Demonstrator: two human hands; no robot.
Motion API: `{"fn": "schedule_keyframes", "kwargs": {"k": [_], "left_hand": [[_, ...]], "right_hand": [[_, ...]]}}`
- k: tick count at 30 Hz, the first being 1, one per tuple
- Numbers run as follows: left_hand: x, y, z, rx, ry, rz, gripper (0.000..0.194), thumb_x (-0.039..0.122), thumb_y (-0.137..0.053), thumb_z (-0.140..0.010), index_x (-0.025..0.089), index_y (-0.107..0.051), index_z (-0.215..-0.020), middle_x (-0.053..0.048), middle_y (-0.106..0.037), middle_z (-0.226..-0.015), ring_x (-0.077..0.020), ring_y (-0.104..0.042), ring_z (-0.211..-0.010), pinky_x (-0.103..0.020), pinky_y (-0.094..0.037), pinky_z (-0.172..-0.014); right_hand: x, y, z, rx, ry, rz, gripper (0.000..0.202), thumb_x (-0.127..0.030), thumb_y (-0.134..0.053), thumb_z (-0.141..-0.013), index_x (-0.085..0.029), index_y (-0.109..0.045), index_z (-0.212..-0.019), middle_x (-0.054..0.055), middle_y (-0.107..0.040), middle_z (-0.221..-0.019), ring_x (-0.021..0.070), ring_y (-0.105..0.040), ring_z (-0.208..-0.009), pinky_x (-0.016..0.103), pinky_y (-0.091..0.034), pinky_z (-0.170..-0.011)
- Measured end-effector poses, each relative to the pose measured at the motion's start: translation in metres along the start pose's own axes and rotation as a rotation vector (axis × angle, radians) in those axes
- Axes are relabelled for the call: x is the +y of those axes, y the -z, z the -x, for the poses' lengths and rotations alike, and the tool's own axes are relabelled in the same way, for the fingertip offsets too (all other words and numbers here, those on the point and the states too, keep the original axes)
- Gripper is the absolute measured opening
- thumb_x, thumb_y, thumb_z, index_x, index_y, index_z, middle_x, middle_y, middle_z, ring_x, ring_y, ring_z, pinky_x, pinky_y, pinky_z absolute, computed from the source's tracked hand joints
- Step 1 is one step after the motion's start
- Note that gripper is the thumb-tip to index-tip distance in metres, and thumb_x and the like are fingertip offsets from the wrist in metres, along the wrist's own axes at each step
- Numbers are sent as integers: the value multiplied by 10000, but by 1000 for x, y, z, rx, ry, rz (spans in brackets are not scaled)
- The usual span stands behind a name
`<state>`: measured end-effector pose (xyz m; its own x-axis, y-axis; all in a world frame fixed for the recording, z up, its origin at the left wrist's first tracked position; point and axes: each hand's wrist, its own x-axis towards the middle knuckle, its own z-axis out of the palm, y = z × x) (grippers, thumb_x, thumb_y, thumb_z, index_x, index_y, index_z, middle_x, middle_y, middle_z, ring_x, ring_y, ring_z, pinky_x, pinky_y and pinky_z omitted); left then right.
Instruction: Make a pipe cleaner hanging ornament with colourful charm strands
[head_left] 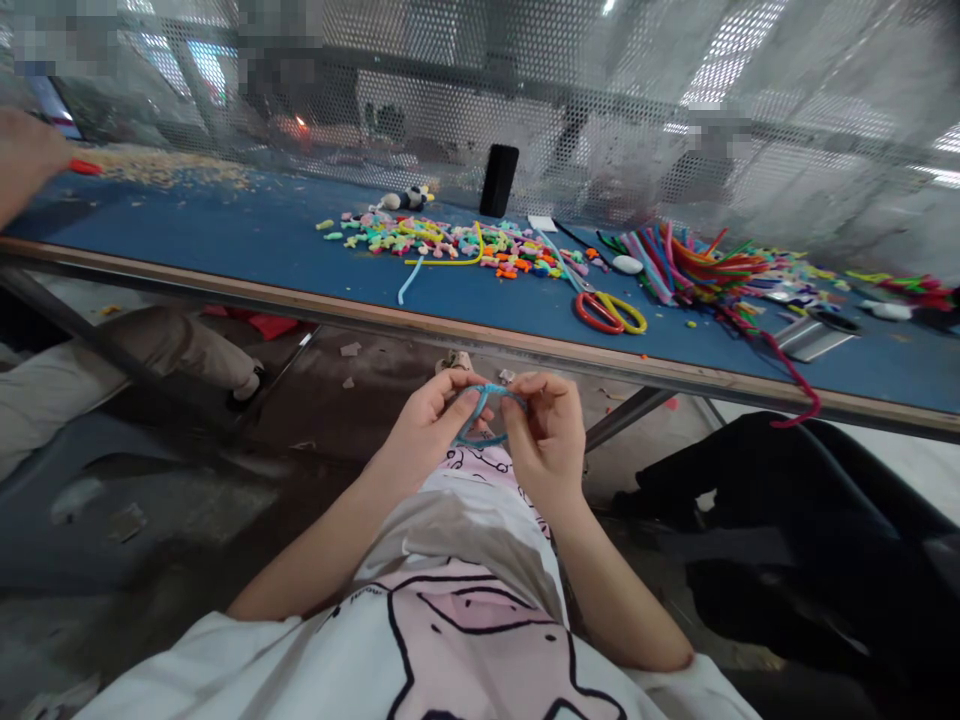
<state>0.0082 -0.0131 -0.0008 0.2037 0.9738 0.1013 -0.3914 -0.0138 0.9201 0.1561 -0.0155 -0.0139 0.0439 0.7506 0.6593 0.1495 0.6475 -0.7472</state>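
Observation:
A light-blue pipe cleaner [491, 438], bent into a loop, is held over my lap in front of the table edge. My left hand [435, 425] pinches its left side between thumb and fingers. On the other side, my right hand [551, 430] grips the loop close to its top, fingers curled. The two hands are a short gap apart, with the loop spanning between them. On the table beyond lie a yellow bent pipe cleaner [450, 262], a short light-blue piece [410, 282] and scissors [609, 312] with red and yellow handles.
A blue-topped table [300, 255] runs across the view. On it are a heap of small colourful twisted pieces [450, 238], a black upright box [499, 180], a bundle of pipe cleaners [675, 260] and a roll of tape [817, 333]. Another person's hand [30, 160] shows at far left.

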Motion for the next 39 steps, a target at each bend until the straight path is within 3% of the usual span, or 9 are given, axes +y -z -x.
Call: {"fn": "schedule_keyframes", "kwargs": {"k": [8, 12, 15, 18, 22, 27, 30, 33, 39], "left_hand": [[12, 1, 2, -107, 218, 199, 186, 280, -703, -852, 134, -644, -950, -26, -684, -735, -107, -614, -636, -232, -491, -669], [16, 4, 1, -132, 287, 254, 148, 228, -668, -862, 126, -672, -969, -62, -725, -798, -128, -651, -685, -237, -511, -694], [14, 9, -2, -107, 301, 277, 233, 198, -642, -867, 126, -702, -1081, -99, -757, -945, -161, -695, -803, -257, -536, -751], [10, 12, -5, -31, 294, 311, 310, 181, -623, -864, 148, -704, -1161, -114, -743, -1136, -201, -701, -985, -278, -548, -822], [2, 9, -5, 31, 280, 359, 316, 194, -601, -883, 171, -700, -1183, -104, -700, -1258, -203, -670, -1111, -281, -540, -894], [-12, -3, 0, 69, 218, 345, 348, 241, -632, -893, 241, -671, -1239, -69, -683, -1288, -199, -633, -1197, -304, -505, -1000], [-23, -6, 3, 87, 167, 329, 406, 251, -642, -892, 265, -643, -1298, -53, -636, -1373, -210, -573, -1291, -322, -466, -1065], [-34, -5, 5, 91, 122, 285, 418, 266, -619, -906, 275, -635, -1324, -47, -591, -1436, -212, -513, -1362, -337, -421, -1114], [-38, 10, 8, 90, -45, -118, 379, 303, -593, -925, 235, -669, -1290, -76, -667, -1314, -235, -570, -1278, -349, -420, -1093]], "right_hand": [[4, 2, -2, 10, 170, 143, 126, -131, -550, -929, -252, -522, -954, 52, -569, -940, 193, -569, -878, 366, -464, -804], [5, 5, -4, -78, 184, 150, 193, -98, -537, -897, -254, -547, -1010, 62, -572, -971, 212, -576, -913, 386, -470, -815], [1, 10, -3, -159, 191, 222, 307, -97, -535, -856, -254, -560, -1118, 100, -568, -1114, 261, -566, -1067, 449, -471, -901], [-4, 13, 1, -120, 229, 416, 381, -131, -587, -807, -265, -589, -1163, 112, -550, -1227, 308, -517, -1171, 521, -412, -987], [-1, 10, 5, -89, 241, 562, 335, -211, -686, -809, -292, -663, -1134, 77, -669, -1110, 304, -530, -1079, 521, -373, -1001], [13, 2, 7, -59, 2, 503, 260, -325, -741, -836, -289, -707, -1091, 60, -749, -931, 288, -582, -1010, 505, -397, -982], [21, -2, 9, -58, -226, 261, 359, -362, -764, -812, -262, -662, -1141, 65, -748, -990, 256, -655, -991, 451, -471, -937], [26, -5, 10, -49, -438, -14, 418, -373, -801, -757, -228, -631, -1110, 57, -740, -950, 210, -688, -885, 350, -535, -790], [22, 3, 5, -121, -682, -241, 338, -430, -836, -695, -173, -729, -887, 38, -716, -753, 145, -625, -641, 268, -504, -597]]}}
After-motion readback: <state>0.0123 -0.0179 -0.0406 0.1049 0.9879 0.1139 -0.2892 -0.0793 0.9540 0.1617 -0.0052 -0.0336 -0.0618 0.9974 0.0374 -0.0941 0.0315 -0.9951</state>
